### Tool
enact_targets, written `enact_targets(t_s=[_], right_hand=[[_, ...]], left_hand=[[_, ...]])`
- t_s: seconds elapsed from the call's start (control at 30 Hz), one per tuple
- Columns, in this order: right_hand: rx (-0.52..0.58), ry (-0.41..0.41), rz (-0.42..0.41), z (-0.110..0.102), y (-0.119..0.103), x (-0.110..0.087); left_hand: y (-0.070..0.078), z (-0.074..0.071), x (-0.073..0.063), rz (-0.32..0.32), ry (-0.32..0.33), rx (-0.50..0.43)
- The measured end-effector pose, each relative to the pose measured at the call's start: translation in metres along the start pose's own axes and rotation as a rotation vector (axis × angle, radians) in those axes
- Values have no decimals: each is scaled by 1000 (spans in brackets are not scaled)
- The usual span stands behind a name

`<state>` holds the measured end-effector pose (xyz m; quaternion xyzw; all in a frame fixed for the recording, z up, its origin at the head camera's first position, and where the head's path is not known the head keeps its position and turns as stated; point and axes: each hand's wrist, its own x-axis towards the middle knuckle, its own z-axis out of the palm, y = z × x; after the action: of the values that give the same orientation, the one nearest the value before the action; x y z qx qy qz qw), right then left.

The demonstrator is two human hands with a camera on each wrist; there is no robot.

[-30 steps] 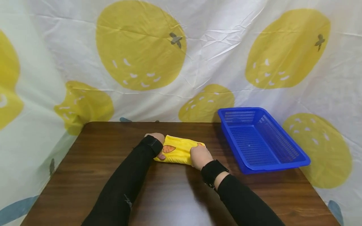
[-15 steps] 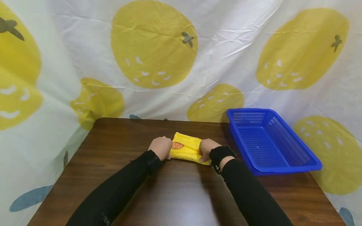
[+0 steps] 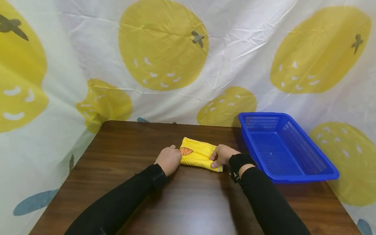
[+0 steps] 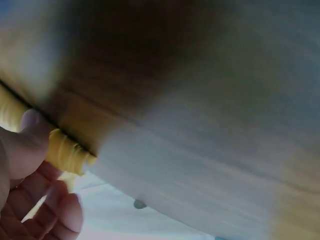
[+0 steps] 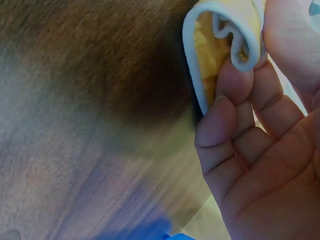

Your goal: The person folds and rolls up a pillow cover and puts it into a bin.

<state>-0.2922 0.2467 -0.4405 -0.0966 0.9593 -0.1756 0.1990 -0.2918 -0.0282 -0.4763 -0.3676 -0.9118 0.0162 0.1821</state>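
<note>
A folded yellow cloth (image 3: 199,153) with a printed orange carrot lies on the brown wooden table. My left hand (image 3: 169,160) is at its left end; in the left wrist view the thumb lies over the edge of the cloth (image 4: 65,152), with the other fingers curled below. At the other end, my right hand (image 3: 224,154) pinches the near right corner between thumb and fingers. The right wrist view shows the white-trimmed edge of the cloth (image 5: 192,55) curling in layers beside the fingertips of my right hand (image 5: 260,135).
A blue plastic basket (image 3: 293,178) with perforated walls stands at the table's right side, beyond my right wrist. White fabric (image 3: 164,107) printed with yellow fruit hangs behind the table (image 3: 188,209) and along its sides.
My left hand has drawn back to the left end of the cloth, uncovering the carrot print. My right hand has slid along toward the right edge. The head view has turned slightly left.
</note>
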Motion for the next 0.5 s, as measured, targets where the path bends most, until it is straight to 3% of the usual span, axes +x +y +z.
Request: enact_targets(t_s=[0.1,0.23,0.3,0.4,0.5], right_hand=[[25,24,7,-2,6,-2],[39,33,-4,-1,12,-4],[38,43,0,-1,13,-7],[31,64,12,-1,14,-12],[32,79,18,-3,13,-17]], left_hand=[[-2,7,8,48,8,45],[-7,9,24,67,-101,8],[-11,7,35,47,-205,-73],[-18,2,53,-11,-410,-217],[-22,-2,72,-75,-600,-271]])
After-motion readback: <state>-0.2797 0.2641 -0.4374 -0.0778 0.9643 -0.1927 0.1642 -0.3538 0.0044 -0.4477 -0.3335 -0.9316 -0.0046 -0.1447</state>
